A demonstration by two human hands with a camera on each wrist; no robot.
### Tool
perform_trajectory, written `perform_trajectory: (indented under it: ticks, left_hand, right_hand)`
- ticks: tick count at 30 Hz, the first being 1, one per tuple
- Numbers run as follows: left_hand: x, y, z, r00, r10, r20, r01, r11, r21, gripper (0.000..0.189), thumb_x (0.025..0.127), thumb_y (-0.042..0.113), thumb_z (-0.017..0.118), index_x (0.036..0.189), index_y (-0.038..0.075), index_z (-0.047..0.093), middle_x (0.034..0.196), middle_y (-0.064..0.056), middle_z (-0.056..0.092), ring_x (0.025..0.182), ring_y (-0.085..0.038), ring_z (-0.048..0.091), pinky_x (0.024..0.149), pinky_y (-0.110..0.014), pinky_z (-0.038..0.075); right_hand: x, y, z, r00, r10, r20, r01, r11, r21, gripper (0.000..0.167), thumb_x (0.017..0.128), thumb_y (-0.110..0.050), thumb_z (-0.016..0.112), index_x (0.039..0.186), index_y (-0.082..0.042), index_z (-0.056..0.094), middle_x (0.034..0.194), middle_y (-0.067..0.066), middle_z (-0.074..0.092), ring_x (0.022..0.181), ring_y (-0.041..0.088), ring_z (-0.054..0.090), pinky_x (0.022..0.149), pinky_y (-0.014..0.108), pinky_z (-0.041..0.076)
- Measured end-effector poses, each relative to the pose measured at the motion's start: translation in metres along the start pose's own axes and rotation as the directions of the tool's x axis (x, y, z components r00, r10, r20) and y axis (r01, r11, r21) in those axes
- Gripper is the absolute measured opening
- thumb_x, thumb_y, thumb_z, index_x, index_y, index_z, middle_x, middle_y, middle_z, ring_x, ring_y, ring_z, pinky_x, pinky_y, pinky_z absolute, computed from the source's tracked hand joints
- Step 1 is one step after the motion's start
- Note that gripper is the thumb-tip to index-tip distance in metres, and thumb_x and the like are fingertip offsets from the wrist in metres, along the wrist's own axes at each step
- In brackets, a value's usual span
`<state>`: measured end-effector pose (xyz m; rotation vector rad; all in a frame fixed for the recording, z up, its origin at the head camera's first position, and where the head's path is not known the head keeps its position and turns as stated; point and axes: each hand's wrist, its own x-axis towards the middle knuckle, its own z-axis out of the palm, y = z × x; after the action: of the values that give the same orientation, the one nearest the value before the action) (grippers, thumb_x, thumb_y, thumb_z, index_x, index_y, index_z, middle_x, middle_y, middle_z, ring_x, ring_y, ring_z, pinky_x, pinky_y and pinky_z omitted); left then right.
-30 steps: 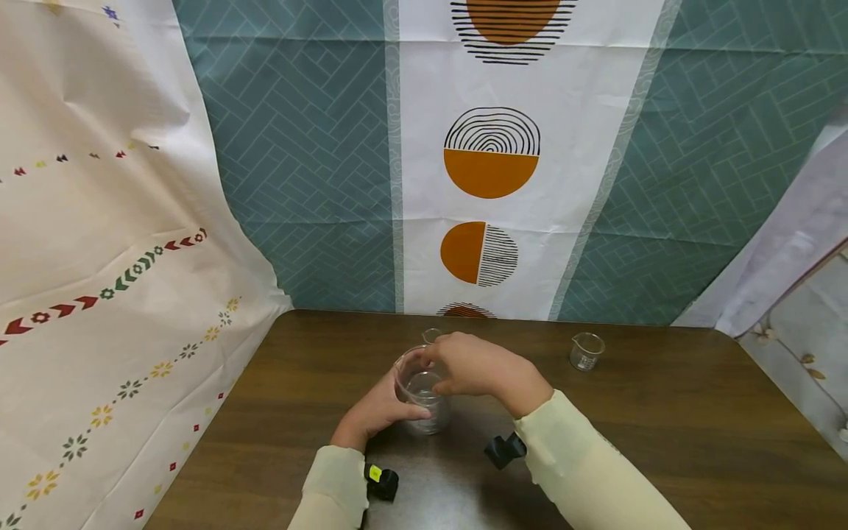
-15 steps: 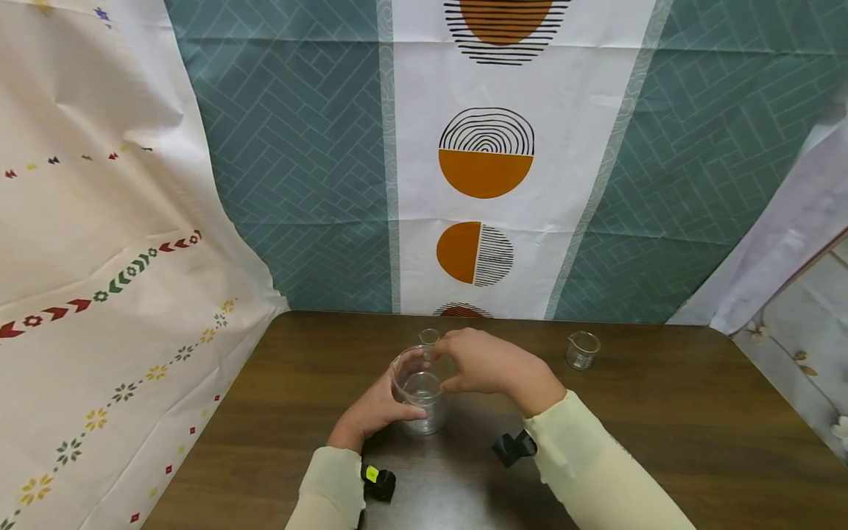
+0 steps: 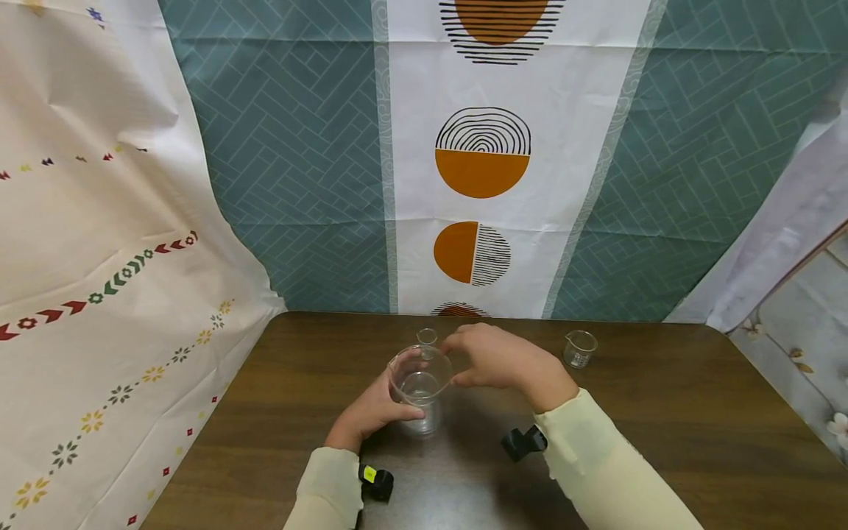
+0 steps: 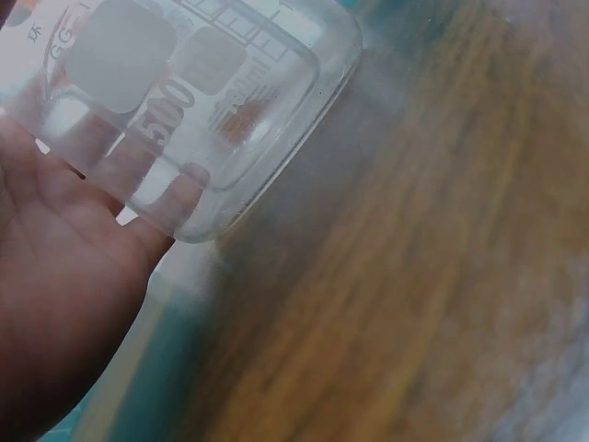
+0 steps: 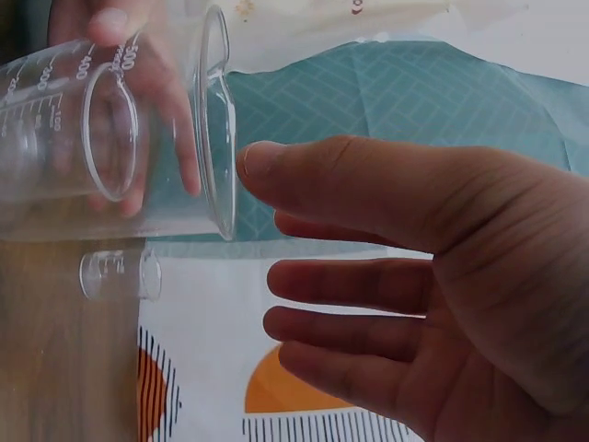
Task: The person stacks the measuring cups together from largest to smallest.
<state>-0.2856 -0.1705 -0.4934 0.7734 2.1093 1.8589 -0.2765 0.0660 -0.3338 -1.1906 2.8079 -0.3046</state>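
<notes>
My left hand (image 3: 379,407) holds a large clear glass beaker (image 3: 432,422) upright on the table, thumb in front and fingers round the far side. In the left wrist view, a "500" marking shows on the large beaker (image 4: 267,101). A smaller glass beaker (image 5: 112,138) is nested inside it, its rim below the large one's rim. Just right of the rim, my right hand (image 3: 506,362) hovers with nothing in its grasp. In the right wrist view, the fingers of the right hand (image 5: 442,239) are extended, and the thumb tip is close to the large beaker's rim.
Behind the large beaker stands a small glass beaker (image 3: 427,338). Another small beaker (image 3: 579,349) is at the back right of the brown wooden table (image 3: 318,368). A patterned curtain (image 3: 318,184) hangs along the back edge, and a cream cloth (image 3: 132,294) covers the left side.
My right hand has drawn back to the right, out of the large beaker's mouth, and its fingers have let go of the nested beaker. The left hand keeps its hold.
</notes>
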Motion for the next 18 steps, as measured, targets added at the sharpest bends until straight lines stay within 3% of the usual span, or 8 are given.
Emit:
perform_trajectory:
  ticks: [7, 14, 18]
  left_hand:
    - [0.000, -0.001, 0.000, 1.000, 0.000, 0.003, 0.000, 1.000, -0.008, 0.099, 0.073, 0.012, 0.084, 0.150, 0.016, 0.023, 0.148, -0.009, 0.041, 0.133, -0.024, 0.041, 0.098, -0.032, 0.046]
    - [0.001, 0.000, 0.000, 1.000, 0.020, 0.007, -0.020, 1.000, -0.010, 0.098, 0.073, 0.012, 0.084, 0.150, 0.015, 0.023, 0.150, -0.015, 0.039, 0.134, -0.025, 0.041, 0.099, -0.031, 0.045]
    - [0.000, 0.000, 0.000, 1.000, 0.021, 0.006, -0.021, 1.000, -0.011, 0.097, 0.073, 0.012, 0.083, 0.150, 0.015, 0.024, 0.149, -0.012, 0.041, 0.134, -0.027, 0.040, 0.098, -0.031, 0.045]
  right_hand:
    - [-0.004, 0.006, -0.002, 1.000, 0.015, 0.004, -0.015, 1.000, 0.007, 0.042, 0.080, -0.024, 0.078, 0.117, -0.009, 0.067, 0.115, 0.003, 0.067, 0.109, 0.023, 0.061, 0.098, 0.041, 0.048]
    - [-0.009, 0.012, -0.004, 0.998, 0.056, 0.004, -0.056, 0.998, 0.002, 0.040, 0.081, -0.025, 0.077, 0.117, -0.013, 0.067, 0.117, 0.002, 0.067, 0.110, 0.022, 0.061, 0.099, 0.040, 0.047]
    - [-0.011, 0.014, -0.006, 0.997, 0.074, 0.008, -0.074, 0.997, 0.002, 0.040, 0.081, -0.026, 0.076, 0.117, -0.012, 0.067, 0.119, 0.004, 0.066, 0.111, 0.023, 0.060, 0.100, 0.040, 0.046]
